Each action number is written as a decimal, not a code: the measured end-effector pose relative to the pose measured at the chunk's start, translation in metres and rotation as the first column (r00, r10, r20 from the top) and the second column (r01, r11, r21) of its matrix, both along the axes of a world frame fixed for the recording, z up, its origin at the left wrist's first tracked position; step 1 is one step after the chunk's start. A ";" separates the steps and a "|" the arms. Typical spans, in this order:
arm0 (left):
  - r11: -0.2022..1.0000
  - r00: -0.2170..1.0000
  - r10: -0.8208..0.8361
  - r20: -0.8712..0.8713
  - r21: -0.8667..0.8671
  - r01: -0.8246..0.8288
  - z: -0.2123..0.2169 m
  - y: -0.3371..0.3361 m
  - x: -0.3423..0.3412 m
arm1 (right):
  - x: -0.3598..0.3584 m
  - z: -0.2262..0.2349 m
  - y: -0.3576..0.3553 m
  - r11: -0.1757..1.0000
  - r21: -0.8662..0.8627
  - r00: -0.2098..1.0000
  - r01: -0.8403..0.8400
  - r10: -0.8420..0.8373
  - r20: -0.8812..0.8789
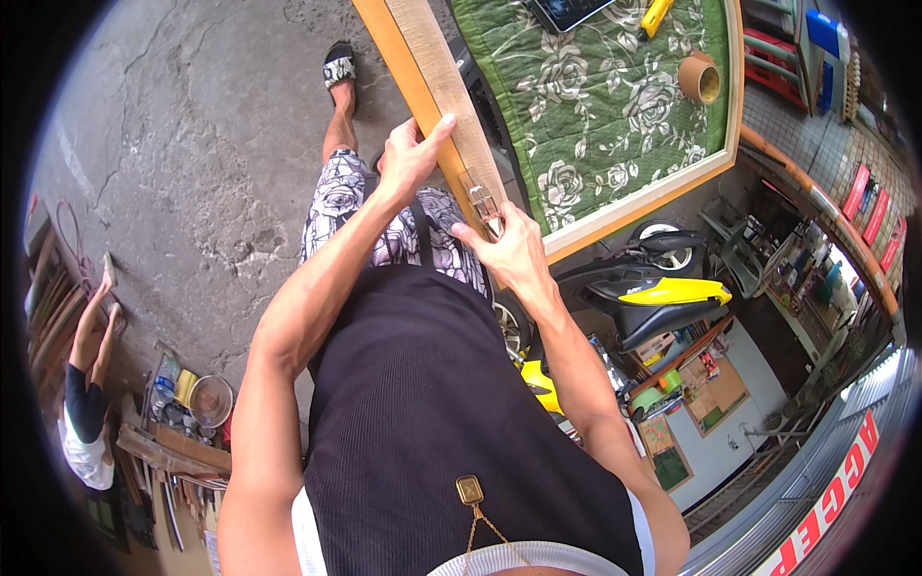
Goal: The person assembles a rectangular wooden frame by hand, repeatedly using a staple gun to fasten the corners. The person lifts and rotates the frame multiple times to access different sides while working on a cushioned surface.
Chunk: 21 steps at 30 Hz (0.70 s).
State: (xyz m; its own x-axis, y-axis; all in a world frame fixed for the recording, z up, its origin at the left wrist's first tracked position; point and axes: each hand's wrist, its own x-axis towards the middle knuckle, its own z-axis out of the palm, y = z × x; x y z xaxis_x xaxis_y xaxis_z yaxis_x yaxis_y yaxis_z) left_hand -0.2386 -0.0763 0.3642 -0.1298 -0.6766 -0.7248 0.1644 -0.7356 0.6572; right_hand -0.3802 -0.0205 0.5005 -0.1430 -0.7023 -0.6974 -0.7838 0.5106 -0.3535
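A wooden frame (432, 72) of pale and orange-brown strips stands at waist height before me, bordering a green quilted cloth (586, 115) with pale rose patterns. My left hand (413, 165) is closed on the frame's left side, thumb on top and the other fingers partly hidden beneath. Lower along the same side, near the corner, my right hand (509, 245) pinches a small silvery metal fitting (483, 204) against the wood. Its exact kind is hard to make out. On the cloth lie a dark-screened device (567, 12), a yellow cutter (656, 17) and a brown tape roll (699, 79).
A yellow and black motorbike (663, 293) stands right of me, beyond the frame. Shelves and boards (715, 394) line that side. Another person (86, 422) is at the far left near stacked wood. Cracked concrete floor (211, 144) spreads to the left.
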 end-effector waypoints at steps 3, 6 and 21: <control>0.999 0.983 -0.051 0.175 0.001 0.051 0.002 0.000 -0.005 | -0.002 -0.025 0.013 0.998 -0.068 0.997 0.004 -0.009 -0.073; 0.999 0.995 -0.015 0.099 0.038 0.011 -0.006 0.004 -0.002 | 0.000 -0.038 0.024 0.989 -0.147 0.992 -0.035 0.017 -0.122; 0.994 0.993 -0.008 -0.122 0.112 0.022 0.002 -0.016 0.015 | 0.004 0.005 -0.009 0.998 0.059 0.997 0.035 -0.039 0.071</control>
